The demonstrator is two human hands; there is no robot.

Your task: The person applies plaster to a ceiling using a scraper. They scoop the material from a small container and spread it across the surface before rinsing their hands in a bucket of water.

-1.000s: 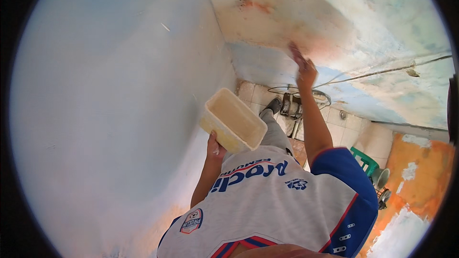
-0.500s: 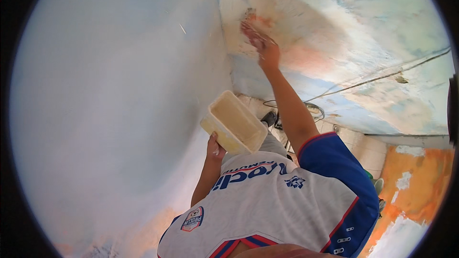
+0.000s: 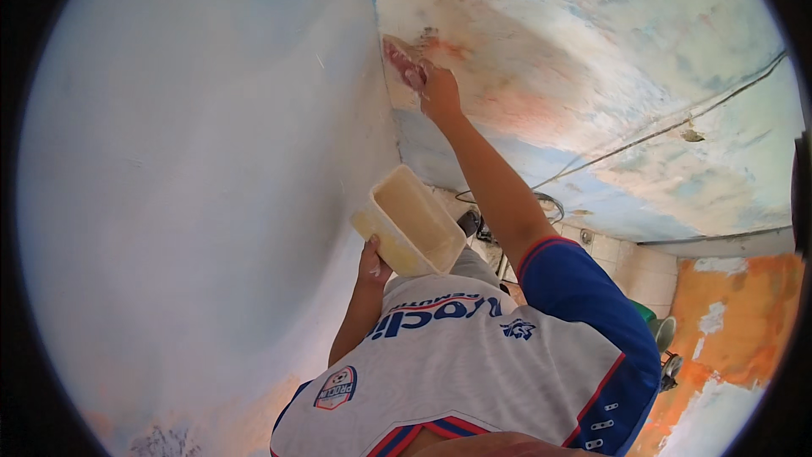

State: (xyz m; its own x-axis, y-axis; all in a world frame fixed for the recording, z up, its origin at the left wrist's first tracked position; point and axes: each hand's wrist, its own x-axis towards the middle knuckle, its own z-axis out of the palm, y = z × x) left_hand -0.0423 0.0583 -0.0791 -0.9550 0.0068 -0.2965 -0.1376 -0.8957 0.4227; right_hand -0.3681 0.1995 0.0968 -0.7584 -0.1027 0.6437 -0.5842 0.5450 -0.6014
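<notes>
Tub (image 3: pixel 391 239) in left grip (image 3: pixel 372 265) (wall (image 3: pixel 203 169) leftward)

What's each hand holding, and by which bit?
Left hand: the tub, by its outer side. Right hand: seemingly a flat reddish tool, by its near end.

lt hand (image 3: pixel 373 267) holding tub (image 3: pixel 389 237), rt hand (image 3: pixel 440 93) w/ reddish tool (image 3: pixel 404 66), at wall (image 3: pixel 541 59)

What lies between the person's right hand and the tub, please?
The head view shows mainly pale-blue wall between the right hand and the tub, with no object in that gap.
</notes>
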